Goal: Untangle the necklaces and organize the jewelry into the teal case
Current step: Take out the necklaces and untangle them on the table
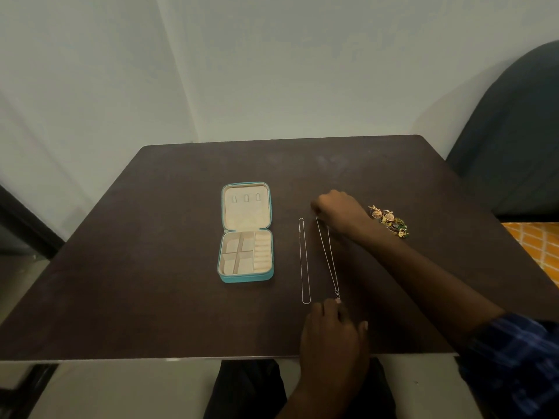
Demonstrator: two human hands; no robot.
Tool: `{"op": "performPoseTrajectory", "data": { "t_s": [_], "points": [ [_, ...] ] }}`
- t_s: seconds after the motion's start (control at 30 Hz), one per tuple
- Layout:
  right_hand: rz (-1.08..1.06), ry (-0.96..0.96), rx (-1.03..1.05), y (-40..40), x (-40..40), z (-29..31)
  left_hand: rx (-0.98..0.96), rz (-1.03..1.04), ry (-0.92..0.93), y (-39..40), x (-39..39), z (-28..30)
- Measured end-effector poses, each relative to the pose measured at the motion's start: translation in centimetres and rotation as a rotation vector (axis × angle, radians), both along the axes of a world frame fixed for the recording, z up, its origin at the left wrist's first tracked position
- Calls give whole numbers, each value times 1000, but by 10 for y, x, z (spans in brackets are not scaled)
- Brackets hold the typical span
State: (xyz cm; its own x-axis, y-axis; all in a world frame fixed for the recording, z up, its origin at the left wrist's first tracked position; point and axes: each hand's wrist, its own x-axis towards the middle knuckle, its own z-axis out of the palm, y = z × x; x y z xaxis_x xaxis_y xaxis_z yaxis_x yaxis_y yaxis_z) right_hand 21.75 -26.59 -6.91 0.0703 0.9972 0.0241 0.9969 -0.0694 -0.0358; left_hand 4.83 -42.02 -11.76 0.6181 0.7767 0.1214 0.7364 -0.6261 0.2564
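Right grip (338, 211) is closed, fingers curled down at the far end of the right-hand necklace (328, 258), apparently pinching the chain there, though the contact itself is hidden under the knuckles. Left grip (332, 331) rests near the front edge of the counter (151, 267) with its fingers loosely bent and empty; one fingertip (338, 301) sits right at the small pendant end of that same chain, and I cannot tell whether it touches.

That necklace lies stretched out as a narrow loop, slanting slightly from far-left to near-right. Just to its left, apart from it and untangled, a second thin necklace (305, 261) lies as a straight narrow loop running away from the person.

Left of both chains, the teal case (245, 232) lies open flat: the lid half, with three small tabs, is farther away, and the compartment half, with cream dividers and ring rolls, is nearer. Its compartments look empty.

Behind the right wrist, a small heap of gold and green earrings (388, 220) sits on the dark counter.
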Motion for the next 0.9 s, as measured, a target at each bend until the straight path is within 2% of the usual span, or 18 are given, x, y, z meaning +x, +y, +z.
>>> {"op": "performPoseTrajectory", "data": {
  "t_s": [0.23,0.9],
  "points": [
    [11,21,19,-1,2,-4,54,-7,-29,1,0,-1],
    [-10,43,52,-4,4,-3,-80,-9,17,-1,-6,3]
  ]
}}
